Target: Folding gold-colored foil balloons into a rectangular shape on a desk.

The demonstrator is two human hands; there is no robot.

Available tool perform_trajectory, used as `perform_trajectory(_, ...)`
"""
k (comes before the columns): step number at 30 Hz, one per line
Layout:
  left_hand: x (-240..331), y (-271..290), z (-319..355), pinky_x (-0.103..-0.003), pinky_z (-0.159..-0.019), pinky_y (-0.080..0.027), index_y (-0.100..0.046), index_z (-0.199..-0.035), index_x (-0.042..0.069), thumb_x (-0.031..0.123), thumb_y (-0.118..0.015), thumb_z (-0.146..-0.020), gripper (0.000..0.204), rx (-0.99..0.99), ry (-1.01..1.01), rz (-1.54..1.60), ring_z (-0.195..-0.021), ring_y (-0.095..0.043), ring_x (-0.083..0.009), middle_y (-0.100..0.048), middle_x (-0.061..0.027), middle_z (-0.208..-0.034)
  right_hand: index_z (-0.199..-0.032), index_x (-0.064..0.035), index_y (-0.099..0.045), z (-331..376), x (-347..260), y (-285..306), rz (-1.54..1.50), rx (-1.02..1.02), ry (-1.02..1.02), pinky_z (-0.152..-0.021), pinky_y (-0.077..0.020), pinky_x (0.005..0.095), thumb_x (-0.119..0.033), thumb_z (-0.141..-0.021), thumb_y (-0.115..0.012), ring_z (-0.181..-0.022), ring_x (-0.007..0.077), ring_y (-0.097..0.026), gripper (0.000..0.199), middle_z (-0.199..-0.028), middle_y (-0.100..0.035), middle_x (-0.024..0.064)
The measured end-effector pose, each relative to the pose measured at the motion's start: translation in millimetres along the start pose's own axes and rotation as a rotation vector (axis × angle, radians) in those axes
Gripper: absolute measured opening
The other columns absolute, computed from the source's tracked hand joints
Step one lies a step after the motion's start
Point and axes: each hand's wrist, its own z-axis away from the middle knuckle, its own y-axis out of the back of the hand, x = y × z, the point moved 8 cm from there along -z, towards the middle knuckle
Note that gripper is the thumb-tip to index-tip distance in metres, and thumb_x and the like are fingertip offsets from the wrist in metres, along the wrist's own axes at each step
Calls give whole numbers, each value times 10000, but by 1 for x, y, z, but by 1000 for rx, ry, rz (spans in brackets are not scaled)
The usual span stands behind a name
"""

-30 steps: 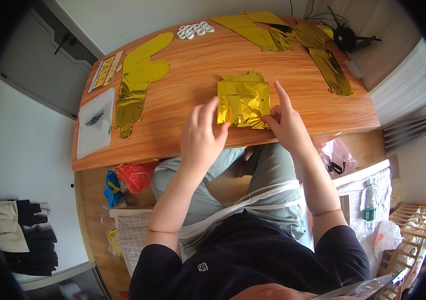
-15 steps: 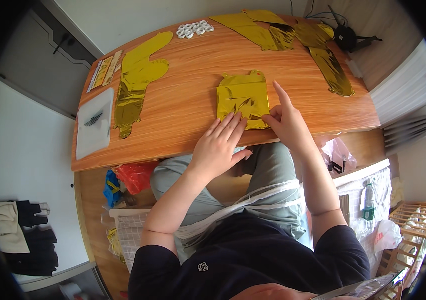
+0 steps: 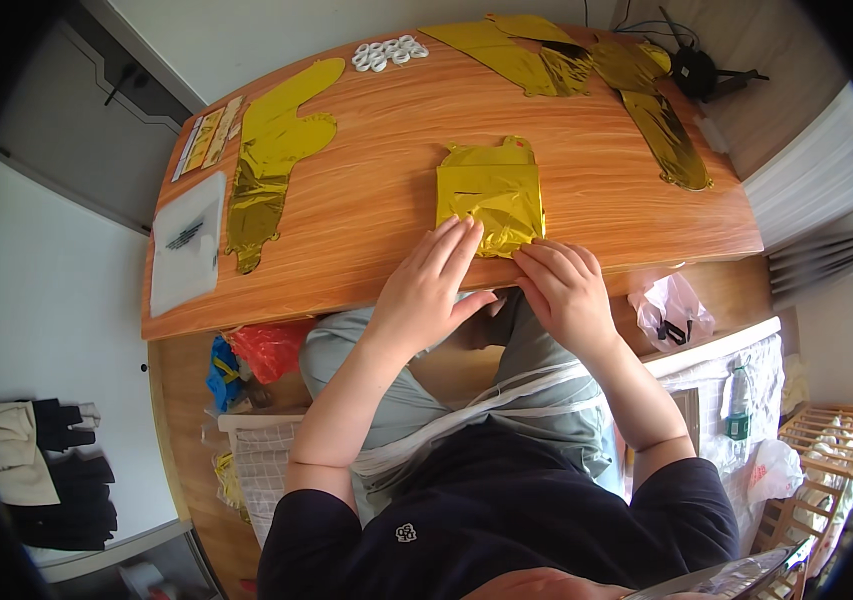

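Observation:
A folded gold foil balloon [image 3: 491, 195] lies flat near the front edge of the table, its tabbed end pointing away from me. My left hand [image 3: 424, 285] rests on its lower left part, fingers stretched out and flat, thumb apart. At the lower right corner, my right hand [image 3: 568, 290] has its fingers bent together over the foil's near edge, with the thumb beside them. The exact grip under those fingers is partly hidden.
Flat gold foil balloons lie at the left [image 3: 281, 150], far right [image 3: 516, 55] and right edge [image 3: 661, 130] of the wooden table [image 3: 376, 200]. White rings [image 3: 386, 52] sit at the back. A clear plastic bag [image 3: 189, 245] and printed cards [image 3: 208, 140] lie left; a black device [image 3: 694, 72] stands back right.
My right hand has moved down and left, its raised index finger now bent over the foil's near edge. The left hand has shifted slightly left and up on the foil.

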Motion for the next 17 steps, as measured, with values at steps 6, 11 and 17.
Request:
perform_trajectory(6,1,-7,17,-487,-1156,-416,-530,-1469,63,430,-706,-929,676,-58,-66,-173,-1417,-499,-280,-547,-119,-1502,-1191,-54,-717,4,3,-4,-33,6,-7,-1032,-478,439,-125,-858,-756,-1170,286,-652,343,-1214,-693,89)
perform_trajectory(11,0,-7,13,-461,-1144,-436,-570,-1433,68,455,-678,-943,634,-63,-61,-182,-1389,-529,-251,-577,-105,-1471,-1203,-53,-716,9,9,-3,-69,20,-27,-1044,-474,437,-107,-858,-746,-1206,290,-643,350,-1229,-693,96)
perform_trajectory(17,-4,-6,7,-460,-1143,-436,-575,-1434,105,487,-677,-934,637,-81,4,-116,-1393,-527,-255,-577,-110,-1475,-1209,-76,-717,10,10,-5,-50,13,-24,-1078,-465,421,-157,-875,-741,-1207,249,-641,344,-1241,-694,71)
